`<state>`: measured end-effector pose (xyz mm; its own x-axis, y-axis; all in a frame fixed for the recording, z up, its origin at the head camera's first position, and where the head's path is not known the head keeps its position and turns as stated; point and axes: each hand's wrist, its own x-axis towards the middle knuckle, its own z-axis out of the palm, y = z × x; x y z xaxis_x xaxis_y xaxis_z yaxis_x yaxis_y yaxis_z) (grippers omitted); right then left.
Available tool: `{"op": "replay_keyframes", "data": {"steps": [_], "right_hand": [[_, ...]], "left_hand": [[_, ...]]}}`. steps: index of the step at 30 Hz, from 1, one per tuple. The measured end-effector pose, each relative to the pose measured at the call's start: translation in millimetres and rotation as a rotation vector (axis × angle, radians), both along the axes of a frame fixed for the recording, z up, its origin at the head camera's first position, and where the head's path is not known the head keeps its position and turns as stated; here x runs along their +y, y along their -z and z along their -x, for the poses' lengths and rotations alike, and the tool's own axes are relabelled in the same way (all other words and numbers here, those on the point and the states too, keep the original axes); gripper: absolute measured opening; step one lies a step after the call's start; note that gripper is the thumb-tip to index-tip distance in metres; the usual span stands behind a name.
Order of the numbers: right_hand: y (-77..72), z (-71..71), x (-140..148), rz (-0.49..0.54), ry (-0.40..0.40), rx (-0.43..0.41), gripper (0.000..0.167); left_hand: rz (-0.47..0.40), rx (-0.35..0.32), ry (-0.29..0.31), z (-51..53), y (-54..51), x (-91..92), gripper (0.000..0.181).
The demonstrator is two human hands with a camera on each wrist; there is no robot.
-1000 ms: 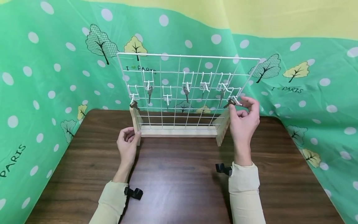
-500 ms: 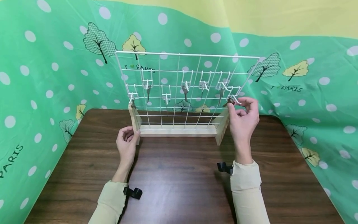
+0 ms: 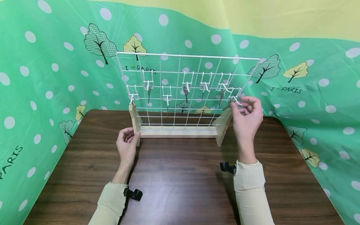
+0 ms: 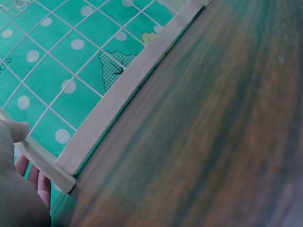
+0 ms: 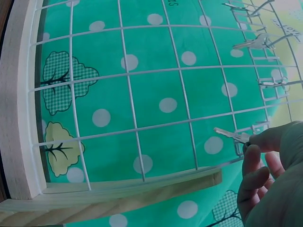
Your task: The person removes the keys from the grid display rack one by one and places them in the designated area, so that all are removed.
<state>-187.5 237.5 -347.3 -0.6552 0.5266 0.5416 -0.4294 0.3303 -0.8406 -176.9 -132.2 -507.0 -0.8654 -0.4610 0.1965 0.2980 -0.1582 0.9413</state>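
Observation:
A white wire grid rack (image 3: 187, 56) stands in a wooden base (image 3: 180, 132), with white hooks on it and keys hanging from several of them. My left hand (image 3: 127, 147) grips the left wooden side post (image 3: 135, 118), thumb in front and fingers behind. At the grid's right edge, my right hand (image 3: 247, 120) pinches a key (image 5: 229, 134) between thumb and index finger, beside the rightmost hook (image 3: 235, 99). In the right wrist view the key's blade points away from the fingertips. Whether its ring sits on that hook is hidden by the fingers.
Other keys, such as one key (image 3: 186, 90) near the middle, hang from upper hooks. The right wooden post (image 3: 223, 126) stands below my right hand. A dark wood tabletop (image 3: 174, 181) stretches in front, and a green dotted cloth (image 3: 42, 78) hangs behind and at the sides.
My right hand has shifted slightly right at the rightmost hook, and its key shows less in the head view. The key at the far-left hook has swung narrower. My left hand keeps its grip.

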Motion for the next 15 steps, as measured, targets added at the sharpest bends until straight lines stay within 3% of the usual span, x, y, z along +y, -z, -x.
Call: {"op": "replay_keyframes", "data": {"steps": [6,15], "right_hand": [[-6.8,-4.2,0,-0.001,0.029,-0.056,0.03],[-12.9,-9.1,2,-0.028,0.006,-0.081,0.018]], "left_hand": [[-0.004,-0.002,-0.001,0.1,-0.2,-0.4,0.035],[-0.002,-0.005,-0.001,-0.6,-1.6,0.6,0.032]]}}
